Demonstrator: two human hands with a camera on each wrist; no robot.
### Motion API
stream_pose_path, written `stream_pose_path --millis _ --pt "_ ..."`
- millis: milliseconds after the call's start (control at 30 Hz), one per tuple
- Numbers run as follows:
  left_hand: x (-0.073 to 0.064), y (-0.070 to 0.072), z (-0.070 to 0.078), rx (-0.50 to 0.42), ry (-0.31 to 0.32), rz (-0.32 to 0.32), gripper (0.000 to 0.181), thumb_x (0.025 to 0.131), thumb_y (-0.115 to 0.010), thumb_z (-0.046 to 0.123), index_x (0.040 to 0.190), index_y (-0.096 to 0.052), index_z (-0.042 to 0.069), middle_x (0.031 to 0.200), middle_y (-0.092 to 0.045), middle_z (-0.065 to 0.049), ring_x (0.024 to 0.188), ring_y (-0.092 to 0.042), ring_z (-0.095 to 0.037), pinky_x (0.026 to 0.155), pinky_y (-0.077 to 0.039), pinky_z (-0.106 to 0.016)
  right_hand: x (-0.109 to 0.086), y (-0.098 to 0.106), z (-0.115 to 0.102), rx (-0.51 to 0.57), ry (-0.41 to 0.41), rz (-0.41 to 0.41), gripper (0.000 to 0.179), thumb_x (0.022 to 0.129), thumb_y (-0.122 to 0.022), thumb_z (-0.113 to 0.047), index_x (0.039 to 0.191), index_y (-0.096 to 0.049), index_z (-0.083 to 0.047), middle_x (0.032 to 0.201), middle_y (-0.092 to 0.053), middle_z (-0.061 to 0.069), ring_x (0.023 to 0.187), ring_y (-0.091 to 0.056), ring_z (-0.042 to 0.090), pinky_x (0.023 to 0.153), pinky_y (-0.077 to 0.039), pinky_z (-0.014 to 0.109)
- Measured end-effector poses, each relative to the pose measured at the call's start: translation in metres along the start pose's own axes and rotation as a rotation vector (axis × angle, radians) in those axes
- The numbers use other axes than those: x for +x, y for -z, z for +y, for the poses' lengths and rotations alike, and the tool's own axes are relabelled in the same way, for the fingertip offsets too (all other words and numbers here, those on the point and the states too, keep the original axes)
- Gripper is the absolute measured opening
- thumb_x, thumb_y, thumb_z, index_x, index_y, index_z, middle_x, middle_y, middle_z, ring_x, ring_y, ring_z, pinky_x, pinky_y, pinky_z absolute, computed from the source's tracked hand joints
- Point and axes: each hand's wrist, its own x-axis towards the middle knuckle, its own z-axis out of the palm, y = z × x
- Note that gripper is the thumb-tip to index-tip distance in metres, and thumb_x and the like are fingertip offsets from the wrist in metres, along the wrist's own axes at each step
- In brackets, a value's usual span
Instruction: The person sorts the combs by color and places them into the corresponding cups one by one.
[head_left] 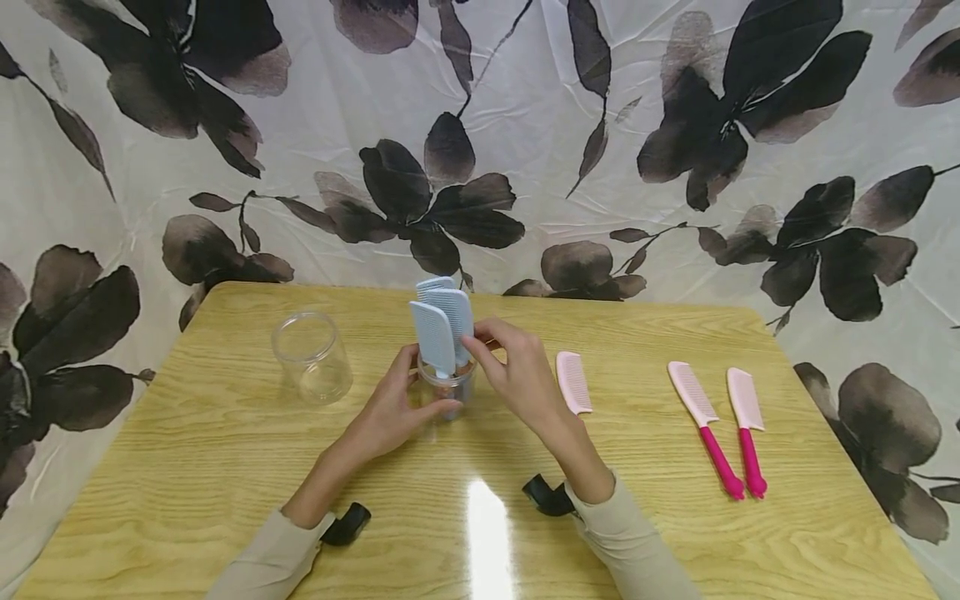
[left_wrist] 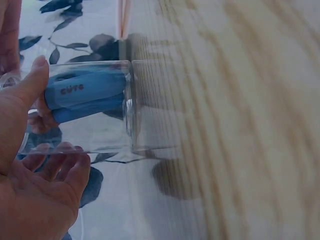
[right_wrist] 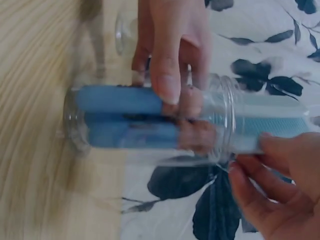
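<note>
Several light blue combs (head_left: 433, 333) stand upright, heads up, in a clear jar (left_wrist: 107, 137). Through the jar wall their darker blue handles (right_wrist: 122, 100) show, one with lettering on it in the left wrist view. My left hand (head_left: 393, 408) holds the jar from the left, thumb at the front and fingers behind. At the jar's mouth, my right hand (head_left: 517, 371) pinches one of the combs between thumb and fingers, as the right wrist view shows too. Part of the jar and the lower comb heads are hidden behind my fingers.
Left of my hands stands a second clear jar (head_left: 313, 358). A pink comb (head_left: 574, 382) lies right of my right hand, partly covered by my forearm. Farther right lie two pink combs (head_left: 693, 392) with magenta handles. A floral cloth (head_left: 540, 158) hangs behind the wooden table (head_left: 187, 467).
</note>
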Motion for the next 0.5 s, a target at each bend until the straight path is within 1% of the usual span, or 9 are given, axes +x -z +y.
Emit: stream_pose_path --millis 67,100,167,267,367,500 --pt "0.0 0.0 0.0 0.007 0.005 0.0 0.085 0.086 -0.085 0.012 0.151 -0.031 0.0 0.148 -0.043 -0.018 0.138 -0.044 -0.034 0.115 -0.037 -0.057 -0.001 0.004 0.001 -0.034 -0.002 -0.021 0.013 0.099 -0.07 -0.014 0.103 -0.074 -0.002 0.098 -0.074 0.008 0.092 -0.071 0.021 0.08 -0.061 0.037" --pt "0.0 0.0 0.0 0.011 0.008 0.001 0.086 0.086 -0.085 0.012 0.151 -0.031 0.0 0.149 -0.043 -0.018 0.138 -0.044 -0.034 0.115 -0.037 -0.057 -0.002 0.005 0.002 -0.034 -0.002 -0.036 0.013 0.098 -0.071 -0.013 0.104 -0.074 -0.001 0.099 -0.073 0.009 0.092 -0.07 0.021 0.081 -0.061 0.037" --pt "0.0 0.0 0.0 0.017 0.013 0.005 0.086 0.086 -0.086 0.013 0.151 -0.031 0.0 0.149 -0.043 -0.018 0.138 -0.044 -0.034 0.115 -0.037 -0.057 -0.003 0.007 0.004 -0.015 -0.012 -0.066 0.015 0.098 -0.071 -0.012 0.108 -0.073 0.0 0.101 -0.072 0.009 0.094 -0.069 0.021 0.082 -0.06 0.035" --pt "0.0 0.0 0.0 0.021 0.017 0.007 0.087 0.085 -0.086 0.014 0.151 -0.031 0.001 0.149 -0.043 -0.017 0.139 -0.044 -0.034 0.115 -0.037 -0.057 -0.005 0.011 0.007 0.05 -0.039 -0.097 0.019 0.1 -0.069 -0.011 0.115 -0.07 0.001 0.105 -0.071 0.009 0.096 -0.068 0.021 0.085 -0.059 0.033" --pt "0.0 0.0 0.0 0.025 0.013 0.005 0.086 0.086 -0.086 0.014 0.151 -0.031 0.001 0.149 -0.043 -0.017 0.139 -0.044 -0.034 0.115 -0.037 -0.057 -0.009 0.013 0.011 0.09 -0.069 -0.092 0.021 0.101 -0.068 -0.012 0.118 -0.068 0.0 0.106 -0.071 0.008 0.098 -0.068 0.019 0.086 -0.059 0.032" --pt "0.0 -0.001 0.001 0.026 0.006 0.001 0.085 0.086 -0.086 0.014 0.151 -0.032 0.002 0.149 -0.044 -0.016 0.139 -0.044 -0.033 0.115 -0.037 -0.058 -0.013 0.018 0.016 0.117 -0.083 -0.063 0.02 0.101 -0.068 -0.012 0.118 -0.068 0.0 0.108 -0.071 0.007 0.099 -0.068 0.018 0.087 -0.059 0.032"
